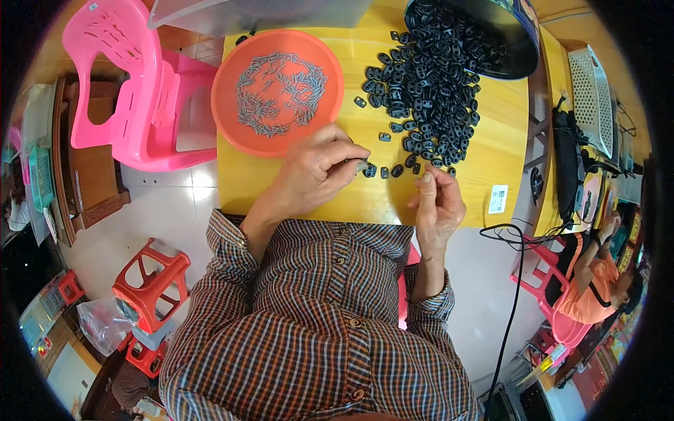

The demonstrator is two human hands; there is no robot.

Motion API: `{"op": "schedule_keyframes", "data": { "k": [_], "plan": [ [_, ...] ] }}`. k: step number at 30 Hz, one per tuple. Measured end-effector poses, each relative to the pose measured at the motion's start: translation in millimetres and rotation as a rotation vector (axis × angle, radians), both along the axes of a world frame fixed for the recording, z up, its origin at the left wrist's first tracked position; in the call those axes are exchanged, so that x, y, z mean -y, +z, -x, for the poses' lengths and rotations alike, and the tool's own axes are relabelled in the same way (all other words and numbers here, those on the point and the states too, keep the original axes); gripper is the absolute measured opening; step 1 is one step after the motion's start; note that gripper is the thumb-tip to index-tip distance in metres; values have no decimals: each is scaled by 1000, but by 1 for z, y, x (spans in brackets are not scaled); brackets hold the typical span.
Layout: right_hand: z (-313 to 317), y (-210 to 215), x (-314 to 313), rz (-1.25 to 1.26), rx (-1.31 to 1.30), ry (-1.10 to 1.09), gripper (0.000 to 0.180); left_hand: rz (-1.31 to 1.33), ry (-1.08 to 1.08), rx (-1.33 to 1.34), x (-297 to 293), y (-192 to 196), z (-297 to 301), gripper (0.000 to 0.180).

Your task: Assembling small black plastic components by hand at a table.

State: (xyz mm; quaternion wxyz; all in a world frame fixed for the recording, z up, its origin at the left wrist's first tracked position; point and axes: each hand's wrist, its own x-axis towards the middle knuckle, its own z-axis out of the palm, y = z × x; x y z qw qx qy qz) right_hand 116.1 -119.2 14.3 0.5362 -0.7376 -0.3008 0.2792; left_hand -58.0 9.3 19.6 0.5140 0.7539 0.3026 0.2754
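Note:
My left hand is above the yellow table, its fingers closed in a pinch beside a small black two-holed plastic piece. What the fingertips hold, if anything, is too small to make out. To the right, my right hand also has its thumb and forefinger together, close to the near edge of the heap of black plastic pieces. Anything between those fingertips is hidden. Several loose black pieces lie in a row between the hands. Beyond my left hand, a round orange basin holds many small grey metal screws or pins.
A dark tub lies tipped at the far right, black pieces spilling from it. A translucent bin stands at the back. A white label lies near the right edge. Pink chair left; a person in orange sits right.

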Motion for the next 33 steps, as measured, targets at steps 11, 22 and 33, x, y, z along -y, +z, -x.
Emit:
{"op": "schedule_keyframes", "data": {
  "k": [11, 22, 33],
  "plan": [
    [6, -12, 13, 27, 404, 153, 8, -179, -49, -157, 0, -10, 2, 19],
    [25, -14, 3, 33, 508, 219, 9, -134, -28, -188, 0, -15, 4, 19],
    [26, -22, -6, 43, 739, 220, 14, -208, -36, -122, 1, -3, 7, 13]
  ]
}}
